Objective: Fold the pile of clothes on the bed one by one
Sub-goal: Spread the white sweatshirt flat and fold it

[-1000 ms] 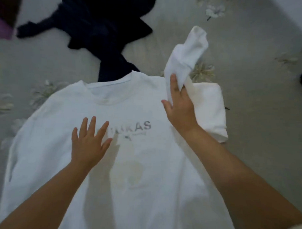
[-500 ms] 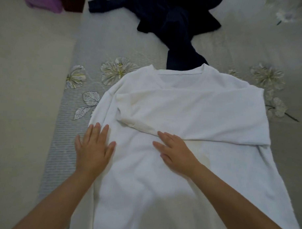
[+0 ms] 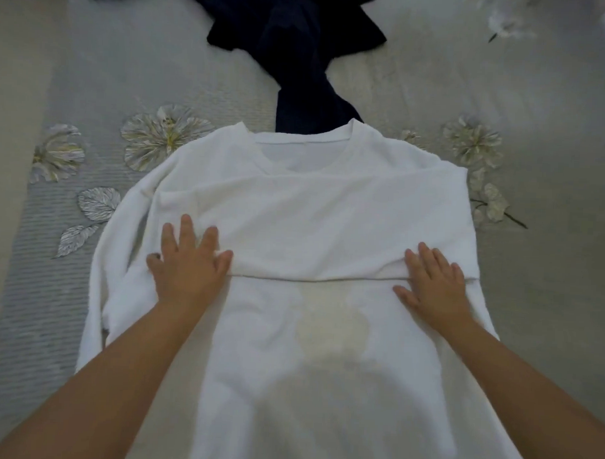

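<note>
The bed (image 3: pixel 419 96) fills the view, spread with a pale grey cover printed with flowers and leaves. On it, face up with the neckline away from the person, lies a white long-sleeved sweatshirt (image 3: pixel 300 349), the largest thing on the cover; a faint yellowish stain marks its chest. One sleeve (image 3: pixel 328 226) is folded flat across the chest from the right shoulder toward the left side, its lower edge making a straight line between the two hands. The other sleeve runs down the shirt's left side, bunched and unfolded. Beyond the collar lies a crumpled dark navy garment (image 3: pixel 294 40), one part of it reaching down to touch or slip under the neckline; which of the two cannot be told.

Both forearms reach forward from the bottom corners, palms down. The left hand (image 3: pixel 186 270) lies flat with fingers spread, fingertips on the end of the folded sleeve and the palm on the body of the shirt just below the sleeve's edge. The right hand (image 3: pixel 433 285) is likewise flat and spread, pressing on the fold's lower edge near the shirt's right side, thumb pointing inward. Neither hand pinches or curls round any cloth; the sweatshirt lies directly under both palms
</note>
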`<action>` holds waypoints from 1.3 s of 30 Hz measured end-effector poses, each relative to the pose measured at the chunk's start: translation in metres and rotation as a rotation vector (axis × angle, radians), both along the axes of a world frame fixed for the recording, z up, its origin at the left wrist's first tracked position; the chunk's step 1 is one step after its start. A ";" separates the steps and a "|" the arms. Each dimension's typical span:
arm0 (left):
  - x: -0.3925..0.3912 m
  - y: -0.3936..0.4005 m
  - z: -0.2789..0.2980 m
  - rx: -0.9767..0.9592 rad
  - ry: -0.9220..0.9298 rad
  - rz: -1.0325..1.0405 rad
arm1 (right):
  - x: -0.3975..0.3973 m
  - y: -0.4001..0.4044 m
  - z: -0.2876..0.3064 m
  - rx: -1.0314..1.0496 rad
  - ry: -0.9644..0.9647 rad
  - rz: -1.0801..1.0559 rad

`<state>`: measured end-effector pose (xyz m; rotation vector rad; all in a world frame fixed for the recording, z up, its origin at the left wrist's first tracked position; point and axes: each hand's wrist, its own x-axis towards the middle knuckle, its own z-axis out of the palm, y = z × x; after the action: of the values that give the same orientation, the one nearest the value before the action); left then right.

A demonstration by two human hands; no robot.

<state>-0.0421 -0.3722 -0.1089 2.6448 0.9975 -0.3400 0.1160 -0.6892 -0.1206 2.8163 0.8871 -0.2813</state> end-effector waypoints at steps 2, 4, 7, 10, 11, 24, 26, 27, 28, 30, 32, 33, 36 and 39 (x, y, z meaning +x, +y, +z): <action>-0.002 -0.003 0.000 0.015 -0.025 -0.018 | 0.009 -0.012 -0.003 0.093 0.020 -0.022; -0.004 -0.003 -0.004 -0.031 -0.050 0.020 | 0.015 -0.025 -0.008 0.151 0.016 -0.010; -0.005 0.000 -0.012 0.025 -0.101 0.011 | 0.021 -0.036 -0.005 0.045 0.040 -0.043; -0.008 -0.004 -0.014 0.095 -0.110 -0.031 | 0.029 -0.049 -0.004 0.015 0.040 -0.039; -0.009 -0.009 -0.011 0.096 -0.095 -0.027 | 0.032 -0.053 -0.005 0.022 0.046 -0.038; -0.028 -0.051 0.008 0.141 0.100 0.131 | 0.050 -0.077 0.001 -0.128 0.093 0.094; -0.027 -0.055 0.005 0.174 0.050 0.090 | 0.049 -0.074 0.004 -0.161 0.102 0.029; -0.026 -0.059 0.003 0.172 0.009 0.055 | 0.045 -0.074 0.006 -0.162 0.160 -0.036; -0.022 -0.065 0.003 0.155 -0.011 0.001 | 0.040 -0.073 0.007 -0.153 0.204 -0.083; -0.017 -0.081 0.000 0.127 -0.046 -0.140 | 0.029 -0.074 0.009 -0.127 0.212 -0.089; -0.018 -0.100 -0.004 0.073 0.028 -0.147 | 0.018 -0.080 0.003 -0.069 0.222 -0.064; -0.019 -0.106 -0.008 0.041 0.060 -0.119 | 0.012 -0.082 -0.002 -0.038 0.239 -0.060; -0.021 -0.113 -0.020 0.014 0.033 -0.044 | 0.008 -0.084 -0.009 0.013 0.261 -0.094; -0.026 -0.109 -0.013 -0.038 0.072 -0.047 | 0.007 -0.083 -0.006 -0.013 0.220 -0.047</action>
<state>-0.0682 -0.4811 -0.1218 2.6417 0.9424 -0.4626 0.1225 -0.7724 -0.1263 2.8356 0.8572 -0.6111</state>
